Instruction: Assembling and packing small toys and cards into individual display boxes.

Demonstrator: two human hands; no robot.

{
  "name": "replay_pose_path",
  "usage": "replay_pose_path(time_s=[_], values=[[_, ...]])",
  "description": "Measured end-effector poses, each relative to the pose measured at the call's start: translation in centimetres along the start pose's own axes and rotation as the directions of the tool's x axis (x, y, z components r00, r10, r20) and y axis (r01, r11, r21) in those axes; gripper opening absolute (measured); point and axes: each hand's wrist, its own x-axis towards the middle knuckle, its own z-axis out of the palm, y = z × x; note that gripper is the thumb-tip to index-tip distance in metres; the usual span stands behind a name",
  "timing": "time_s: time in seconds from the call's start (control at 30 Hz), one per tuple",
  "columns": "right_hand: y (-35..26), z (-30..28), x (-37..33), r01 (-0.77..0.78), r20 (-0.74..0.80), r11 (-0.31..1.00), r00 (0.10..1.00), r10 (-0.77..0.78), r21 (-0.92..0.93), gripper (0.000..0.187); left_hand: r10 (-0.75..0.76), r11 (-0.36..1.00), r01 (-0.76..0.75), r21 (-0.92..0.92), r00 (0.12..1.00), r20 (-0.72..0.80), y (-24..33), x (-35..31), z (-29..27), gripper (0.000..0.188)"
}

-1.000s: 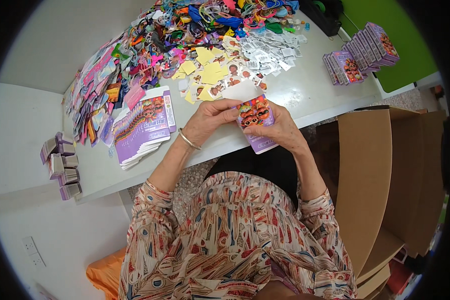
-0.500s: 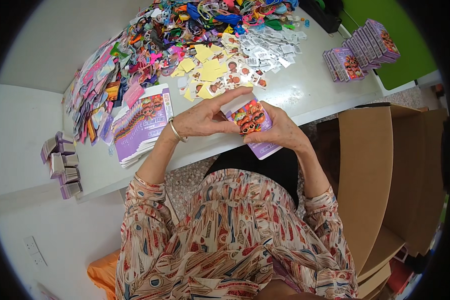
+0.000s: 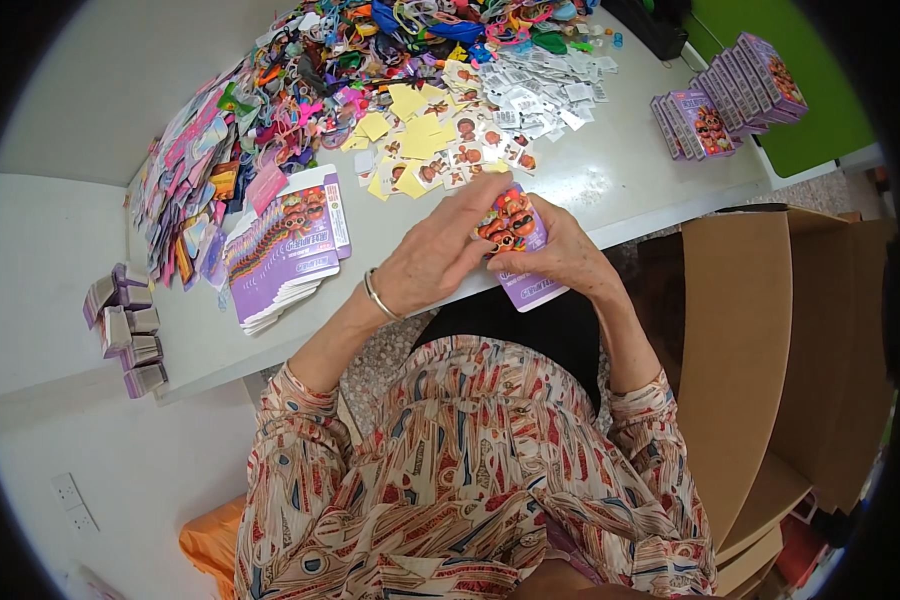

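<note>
Above my lap at the table's front edge, a small purple carton (image 3: pixel 511 222) with colourful cartoon figures is held between both hands. My right hand (image 3: pixel 572 258) grips its right side, thumb across the front. Along its left side and upper end lie the closed fingers of my left hand (image 3: pixel 432 252), hiding that edge and the top flap. A purple flap sticks out at the lower end. Left of my hands, a fanned stack of flat purple cartons (image 3: pixel 285 260) rests on the table.
Small colourful toys (image 3: pixel 370 50) are heaped at the back, beside yellow paper squares and sticker cards (image 3: pixel 425 140) and white printed slips (image 3: pixel 545 95). Upright purple boxes (image 3: pixel 705 125) stand at the far right, others (image 3: pixel 125 330) at the left edge. A large cardboard box (image 3: pixel 735 370) stands open at right.
My left hand has moved from a spread thumb-and-finger hold to lie flatter against the carton's upper left. The pale flap at the upper end is now out of sight.
</note>
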Motion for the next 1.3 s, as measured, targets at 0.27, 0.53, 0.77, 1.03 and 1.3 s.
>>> replay_pose_path(time_s=[0.27, 0.53, 0.77, 1.03, 1.3], values=[[0.3, -0.1, -0.1, -0.022, 0.005, 0.989, 1.0, 0.023, -0.149, 0.06, -0.649, 0.442, 0.513, -0.736, 0.749, 0.133, 0.8, 0.5, -0.8, 0.03], [-0.1, -0.2, -0.4, 0.005, 0.05, 0.993, 0.999, 0.001, -0.121, 0.064, -0.64, 0.544, 0.509, -0.667, 0.766, 0.063, 0.3, 0.3, -0.2, 0.024], [0.3, -0.1, -0.4, 0.055, 0.037, 0.991, 0.998, -0.051, -0.119, 0.063, -0.554, 0.77, 0.457, -0.446, 0.825, -0.112, 0.3, -0.1, 0.7, 0.02], [0.0, -0.3, -0.6, 0.037, 0.034, 0.999, 0.999, -0.036, -0.018, 0.057, -0.248, 0.967, 0.234, -0.104, 0.958, -0.147, 2.0, -0.8, 1.4, 0.037], [-0.5, -0.1, -0.7, -0.014, -0.018, 0.979, 1.0, 0.018, 0.204, 0.058, -0.575, 0.653, 0.375, -0.658, 0.811, -0.109, 1.3, -1.0, 1.8, 0.032]])
